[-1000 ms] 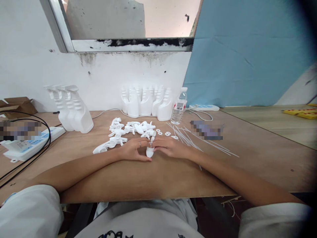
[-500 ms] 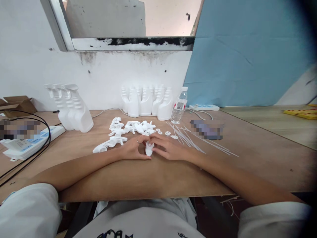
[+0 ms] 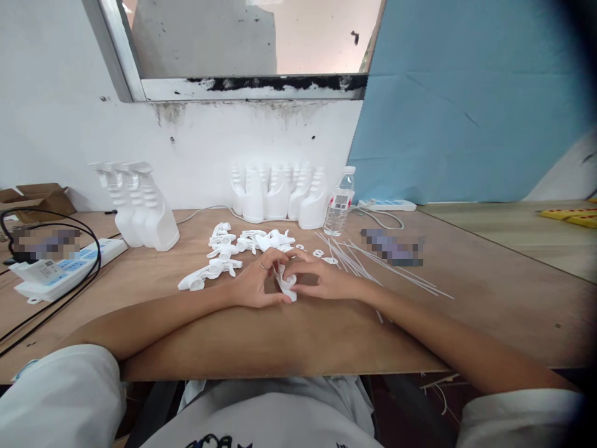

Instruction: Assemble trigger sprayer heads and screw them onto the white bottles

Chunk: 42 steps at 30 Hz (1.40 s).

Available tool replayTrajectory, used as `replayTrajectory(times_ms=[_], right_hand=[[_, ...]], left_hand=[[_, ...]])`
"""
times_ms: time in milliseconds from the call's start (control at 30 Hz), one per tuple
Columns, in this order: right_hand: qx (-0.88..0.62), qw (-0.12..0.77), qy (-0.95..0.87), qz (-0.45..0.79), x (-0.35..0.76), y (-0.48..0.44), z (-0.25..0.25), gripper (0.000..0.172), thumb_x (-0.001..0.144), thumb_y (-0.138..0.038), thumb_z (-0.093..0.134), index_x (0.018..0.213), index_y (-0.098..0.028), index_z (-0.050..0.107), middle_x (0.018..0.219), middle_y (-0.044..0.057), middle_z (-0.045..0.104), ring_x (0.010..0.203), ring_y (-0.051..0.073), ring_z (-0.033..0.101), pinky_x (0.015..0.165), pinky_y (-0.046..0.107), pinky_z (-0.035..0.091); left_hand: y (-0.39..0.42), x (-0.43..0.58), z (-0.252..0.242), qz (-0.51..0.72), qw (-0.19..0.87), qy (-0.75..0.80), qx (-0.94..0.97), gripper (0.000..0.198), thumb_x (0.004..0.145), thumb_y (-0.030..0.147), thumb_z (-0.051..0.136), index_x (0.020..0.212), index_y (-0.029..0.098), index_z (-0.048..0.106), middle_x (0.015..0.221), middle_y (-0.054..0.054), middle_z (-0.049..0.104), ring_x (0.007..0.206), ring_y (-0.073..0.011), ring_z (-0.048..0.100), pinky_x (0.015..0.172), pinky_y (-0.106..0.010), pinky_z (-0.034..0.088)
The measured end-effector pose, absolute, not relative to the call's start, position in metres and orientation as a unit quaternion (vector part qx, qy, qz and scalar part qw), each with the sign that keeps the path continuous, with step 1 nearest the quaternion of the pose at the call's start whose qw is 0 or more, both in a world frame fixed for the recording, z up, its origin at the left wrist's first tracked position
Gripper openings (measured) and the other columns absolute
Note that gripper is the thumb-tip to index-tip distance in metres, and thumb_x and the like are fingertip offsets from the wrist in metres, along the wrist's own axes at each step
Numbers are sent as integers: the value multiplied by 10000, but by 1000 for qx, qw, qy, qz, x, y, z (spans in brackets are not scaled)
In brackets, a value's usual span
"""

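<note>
Both hands meet over the middle of the table around a white plastic spray trigger head (image 3: 287,285). My left hand (image 3: 256,280) curls round its left side, the thumb at its lower end. My right hand (image 3: 326,278) presses fingers and thumb against its right side; the fingers partly cover it. Just beyond my left hand lie several more white trigger heads (image 3: 219,252) in a loose group. Small white washers (image 3: 318,253) and thin white tubes (image 3: 354,261) are beyond my right hand. A short length of tube (image 3: 379,316) shows below my right wrist.
White bottles (image 3: 277,193) stand at the wall, and several bottles with trigger heads (image 3: 144,214) stand at left. A water bottle (image 3: 339,202), a blurred phone-like object (image 3: 392,247), a power strip (image 3: 69,267) with black cables and a cardboard box (image 3: 40,202) are also on the table (image 3: 280,348).
The trigger head between my hands has turned and tilted, so more of its length shows. My fingers have shifted on it. The whole view has moved slightly.
</note>
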State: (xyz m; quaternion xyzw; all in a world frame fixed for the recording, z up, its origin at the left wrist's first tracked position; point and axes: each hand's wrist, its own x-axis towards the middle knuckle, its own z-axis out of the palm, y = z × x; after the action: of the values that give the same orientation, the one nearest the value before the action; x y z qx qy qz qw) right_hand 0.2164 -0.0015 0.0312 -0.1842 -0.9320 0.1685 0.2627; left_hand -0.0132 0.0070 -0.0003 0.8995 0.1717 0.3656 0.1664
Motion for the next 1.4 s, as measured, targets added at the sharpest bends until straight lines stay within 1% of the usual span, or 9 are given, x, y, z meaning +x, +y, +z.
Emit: replayTrajectory(times_ms=[133, 267, 433, 633, 767, 900, 1167, 1300, 1400], right_hand=[[-145, 271, -930, 203, 222, 5, 31, 155, 925, -173, 559, 989, -176, 700, 1196, 125, 564, 1232, 228, 519, 1050, 415, 419], [-174, 287, -908, 251, 224, 9, 33, 212, 954, -252, 532, 966, -180, 730, 1208, 122, 579, 1174, 220, 574, 965, 380, 483], [-309, 325, -860, 243, 240, 19, 49, 266, 938, -347, 511, 1003, -174, 704, 1059, 95, 670, 824, 172, 664, 745, 307, 524], [-518, 24, -855, 23, 285, 44, 61, 338, 859, -440, 571, 679, -164, 645, 653, 65, 649, 624, 177, 580, 584, 274, 371], [-566, -114, -796, 180, 303, 52, 62, 404, 795, -529, 623, 627, -168, 554, 526, 30, 567, 497, 143, 521, 512, 261, 372], [-568, -150, -745, 316, 307, 51, 63, 311, 720, -436, 680, 650, -163, 548, 509, -4, 535, 478, 125, 510, 482, 242, 402], [-599, -47, -762, 243, 307, 47, 75, 212, 767, -225, 558, 577, -173, 482, 456, -13, 502, 408, 90, 445, 425, 216, 306], [-574, 133, -779, 213, 293, 38, 82, 261, 837, -299, 553, 618, -177, 483, 477, -12, 545, 384, 101, 499, 423, 224, 344], [-459, 326, -764, 315, 273, 25, 82, 281, 886, -421, 576, 752, -181, 518, 639, 23, 657, 447, 134, 605, 428, 240, 433]], left_hand=[[7, -11, 2, 408, 124, 187, 885, 578, 806, 417, 719, 1221, 238, 359, 1174, -105, 471, 1055, -233, 518, 932, -406, 475], [7, -9, 4, 346, 190, 194, 898, 599, 821, 405, 705, 1282, 228, 367, 1223, -102, 514, 1063, -218, 552, 932, -370, 483], [3, -12, 7, 254, 237, 251, 904, 455, 875, 420, 628, 1258, 218, 488, 1122, -52, 635, 942, -181, 619, 820, -287, 498], [3, -10, 11, 227, 249, 277, 900, 426, 863, 409, 639, 1227, 199, 571, 1097, -33, 671, 960, -170, 630, 822, -245, 476], [3, -8, 14, 208, 240, 277, 907, 346, 871, 404, 619, 1136, 182, 616, 1053, -28, 683, 910, -166, 631, 779, -238, 459], [0, -7, 17, 203, 235, 284, 907, 274, 871, 382, 601, 1045, 172, 633, 957, -14, 681, 803, -146, 616, 688, -227, 431], [-5, -3, 17, 201, 217, 312, 903, 219, 848, 359, 600, 929, 159, 639, 863, -8, 668, 747, -144, 594, 645, -234, 403], [-5, -3, 15, 204, 228, 307, 901, 202, 850, 343, 594, 937, 165, 633, 865, -1, 663, 735, -136, 586, 642, -230, 400], [-4, -4, 15, 206, 215, 303, 905, 211, 858, 364, 588, 910, 163, 626, 838, 3, 648, 724, -133, 571, 645, -234, 393]])
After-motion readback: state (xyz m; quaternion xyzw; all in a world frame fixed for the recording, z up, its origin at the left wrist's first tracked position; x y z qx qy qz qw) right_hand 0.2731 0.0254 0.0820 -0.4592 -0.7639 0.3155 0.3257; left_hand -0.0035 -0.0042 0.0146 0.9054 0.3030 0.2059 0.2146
